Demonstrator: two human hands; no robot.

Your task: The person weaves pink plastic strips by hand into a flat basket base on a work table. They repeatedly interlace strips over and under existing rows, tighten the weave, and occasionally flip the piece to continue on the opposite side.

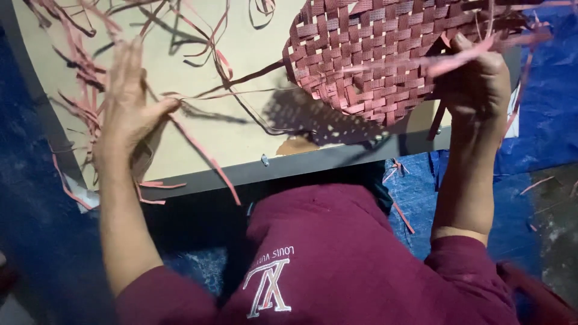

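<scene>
The left hand (129, 105) has its thumb and fingers pinched on a thin pink strip (198, 147), which runs down from the pinch toward the near edge of the wooden board (241, 66). The right hand (475, 90) is closed on the edge of the woven pink mat (367, 54), with a loose strip end crossing its fingers; motion blur makes the exact grip hard to read. The mat lies tilted over the board's far right corner. Loose pink strips (78, 90) lie scattered on the board's left side, around the left hand.
</scene>
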